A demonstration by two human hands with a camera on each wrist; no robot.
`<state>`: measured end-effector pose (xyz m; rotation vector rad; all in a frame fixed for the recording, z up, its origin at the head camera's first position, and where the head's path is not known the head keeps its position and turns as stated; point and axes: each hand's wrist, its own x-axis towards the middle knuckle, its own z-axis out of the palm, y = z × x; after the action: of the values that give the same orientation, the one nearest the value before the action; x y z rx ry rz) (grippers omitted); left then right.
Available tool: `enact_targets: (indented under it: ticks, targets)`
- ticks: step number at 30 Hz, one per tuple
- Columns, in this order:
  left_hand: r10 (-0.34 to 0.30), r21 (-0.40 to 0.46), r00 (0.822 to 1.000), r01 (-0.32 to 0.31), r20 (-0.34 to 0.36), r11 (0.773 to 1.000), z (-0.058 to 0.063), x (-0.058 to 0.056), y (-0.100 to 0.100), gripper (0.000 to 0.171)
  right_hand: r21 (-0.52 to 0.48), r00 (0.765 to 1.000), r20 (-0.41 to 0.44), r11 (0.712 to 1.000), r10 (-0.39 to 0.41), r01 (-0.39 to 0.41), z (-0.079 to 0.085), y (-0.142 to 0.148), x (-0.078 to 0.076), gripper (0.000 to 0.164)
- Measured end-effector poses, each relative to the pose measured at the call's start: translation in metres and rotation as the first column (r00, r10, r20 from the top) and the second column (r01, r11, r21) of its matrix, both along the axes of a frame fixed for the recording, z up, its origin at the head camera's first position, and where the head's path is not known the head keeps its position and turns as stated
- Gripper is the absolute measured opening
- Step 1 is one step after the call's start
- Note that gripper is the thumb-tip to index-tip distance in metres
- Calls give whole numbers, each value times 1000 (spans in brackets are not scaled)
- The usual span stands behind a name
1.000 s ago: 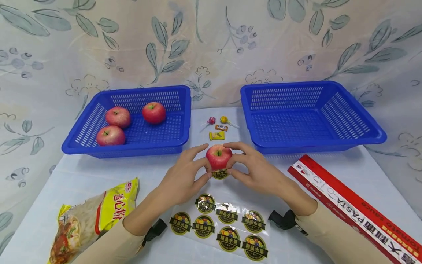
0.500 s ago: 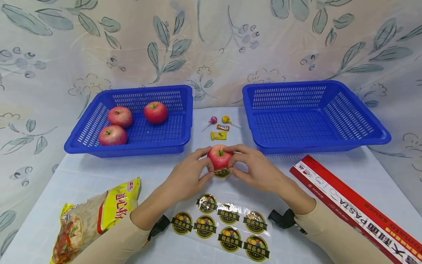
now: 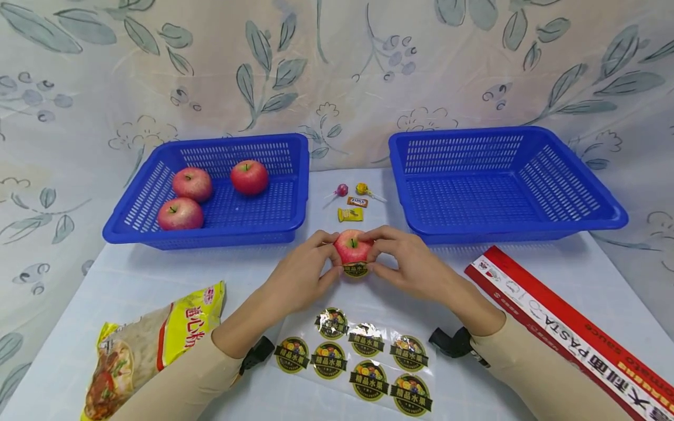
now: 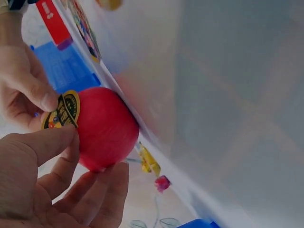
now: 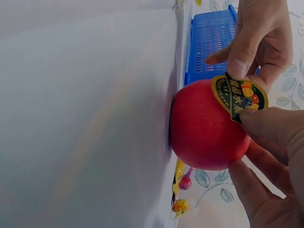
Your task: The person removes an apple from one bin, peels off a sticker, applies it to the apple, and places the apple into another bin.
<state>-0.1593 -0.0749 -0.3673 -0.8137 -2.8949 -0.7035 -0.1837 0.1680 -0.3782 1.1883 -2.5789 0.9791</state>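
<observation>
A red apple (image 3: 353, 248) stands on the white tablecloth in the middle, held between both hands. A round black-and-gold sticker (image 5: 237, 97) with Chinese lettering and a fruit picture lies against its near side. My left hand (image 3: 302, 272) curls its fingers around the apple's left side. In the left wrist view its thumb is on the sticker's edge. From the right, my right hand (image 3: 411, 260) grips the apple, thumb at the opposite edge of the sticker. Nearer to me lies a clear sheet (image 3: 387, 362) bearing several matching stickers.
A blue basket (image 3: 210, 237) with three apples stands at the back left, another blue basket (image 3: 516, 234) at the back right. Two lollipops and small wrapped candies (image 3: 350, 214) lie between them. A yellow food bag (image 3: 158, 345) is at left, a red pasta box (image 3: 558, 327) at right.
Both hands stay on the apple, with only slight shifts of fingers and thumbs around the sticker. The whole view has shifted slightly.
</observation>
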Motion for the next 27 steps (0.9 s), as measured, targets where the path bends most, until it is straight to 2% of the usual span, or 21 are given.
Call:
enact_targets:
  ticks: [14,21,27]
  targets:
    - [-9,-1,1000,9,-3,1000,0,-3,1,12,0,1000,-11,1000,8,-8,-3,0,-2,13]
    - [-8,17,1000,8,-25,1000,0,-4,3,11,-69,1000,19,998,11,-10,0,1,-3,25]
    - [-10,21,999,10,-32,1000,-1,-4,2,18,-68,1000,17,998,13,-12,-1,-1,-4,22]
